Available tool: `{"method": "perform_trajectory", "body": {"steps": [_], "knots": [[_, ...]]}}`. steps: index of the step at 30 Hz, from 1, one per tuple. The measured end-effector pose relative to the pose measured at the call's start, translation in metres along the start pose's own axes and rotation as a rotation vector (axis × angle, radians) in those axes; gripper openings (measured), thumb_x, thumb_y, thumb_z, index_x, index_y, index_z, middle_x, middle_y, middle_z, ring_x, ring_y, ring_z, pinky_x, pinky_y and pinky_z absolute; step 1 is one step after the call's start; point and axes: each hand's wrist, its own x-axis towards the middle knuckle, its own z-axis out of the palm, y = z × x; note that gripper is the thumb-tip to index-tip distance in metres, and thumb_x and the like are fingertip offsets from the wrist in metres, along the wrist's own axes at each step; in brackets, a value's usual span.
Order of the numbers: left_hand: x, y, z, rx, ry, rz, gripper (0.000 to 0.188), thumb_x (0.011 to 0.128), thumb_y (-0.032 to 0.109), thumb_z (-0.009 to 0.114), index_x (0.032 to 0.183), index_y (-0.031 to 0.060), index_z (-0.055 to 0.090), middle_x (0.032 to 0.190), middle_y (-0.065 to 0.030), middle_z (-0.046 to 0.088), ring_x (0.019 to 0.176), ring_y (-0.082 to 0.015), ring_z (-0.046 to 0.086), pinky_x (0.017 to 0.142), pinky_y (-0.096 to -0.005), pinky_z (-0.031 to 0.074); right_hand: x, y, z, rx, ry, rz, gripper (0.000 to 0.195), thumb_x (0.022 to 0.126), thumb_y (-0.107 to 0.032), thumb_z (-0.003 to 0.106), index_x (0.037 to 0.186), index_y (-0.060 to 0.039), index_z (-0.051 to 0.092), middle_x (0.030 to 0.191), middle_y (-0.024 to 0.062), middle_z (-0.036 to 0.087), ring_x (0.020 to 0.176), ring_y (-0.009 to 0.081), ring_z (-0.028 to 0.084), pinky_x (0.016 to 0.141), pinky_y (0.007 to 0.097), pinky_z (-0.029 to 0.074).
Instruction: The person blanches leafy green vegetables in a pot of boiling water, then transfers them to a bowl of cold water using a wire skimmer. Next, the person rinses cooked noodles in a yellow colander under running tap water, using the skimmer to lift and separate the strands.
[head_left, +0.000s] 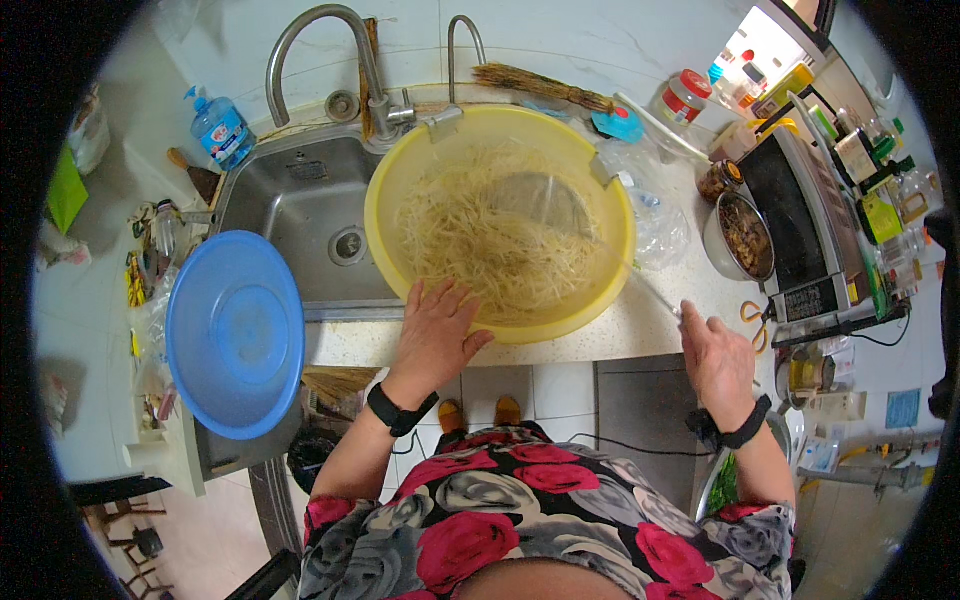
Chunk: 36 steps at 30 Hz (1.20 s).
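A large yellow plastic basin (382, 247) rests partly over the sink and partly on the counter. Inside it lie pale, thin shreds or sprouts (487, 240) in a heap. My left hand (442, 330) rests with spread fingers on the basin's near rim. My right hand (712, 352), to the right of the basin, grips the thin handle of a round mesh skimmer (540, 202). The skimmer's head is in the basin, over and among the shreds; it is somewhat blurred. Both wrists wear dark bands.
A blue plastic basin (180, 337) stands left of the sink (300, 217). A curved faucet (281, 82) rises behind. On the right are a metal bowl of brown food (724, 255), a jar (720, 180), orange-handled scissors (754, 322) and a microwave (795, 210). A soap bottle (223, 135) stands back left.
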Motion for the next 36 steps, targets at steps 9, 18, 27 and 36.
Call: {"method": "perform_trajectory", "body": {"steps": [9,18,27,36], "knots": [[0.002,0.002,-0.001,-0.008,0.017,-0.005,0.046,0.083,0.038,0.063,0.116,0.0054,0.062,0.124,-0.0131,0.056,0.125,-0.0307,0.043,0.109,-0.0522,0.021,0.100,0.001,0.066,-0.013,0.230,0.049,0.026,0.087,-0.016,0.055,0.111,-0.0094,0.060,0.067,0.0131,0.058,0.060,0.0305,0.060,0.053,0.0408,0.047],[0.003,0.000,0.001,-0.044,0.015,0.002,0.046,0.083,0.038,0.063,0.116,0.0056,0.061,0.127,-0.0109,0.055,0.126,-0.0294,0.042,0.110,-0.0516,0.020,0.116,-0.028,0.094,0.058,0.133,-0.158,0.010,0.086,-0.014,0.054,0.092,-0.0079,0.057,0.059,0.0109,0.056,0.057,0.0284,0.060,0.050,0.0396,0.048],[0.004,0.002,0.001,-0.034,-0.010,-0.008,0.046,0.082,0.038,0.064,0.117,0.0086,0.061,0.128,-0.0096,0.055,0.127,-0.0290,0.042,0.109,-0.0526,0.020,0.038,-0.014,0.032,0.135,0.013,-0.148,0.030,0.080,-0.011,0.060,0.109,-0.0070,0.061,0.060,0.0126,0.055,0.052,0.0305,0.057,0.049,0.0403,0.046],[0.002,0.000,0.002,-0.041,0.005,-0.015,0.047,0.079,0.035,0.068,0.116,0.0084,0.061,0.127,-0.0091,0.054,0.125,-0.0306,0.042,0.108,-0.0544,0.022,0.018,0.006,0.007,0.048,0.098,-0.017,0.030,0.080,-0.011,0.062,0.110,-0.0083,0.063,0.063,0.0109,0.054,0.054,0.0279,0.057,0.051,0.0384,0.046]]}}
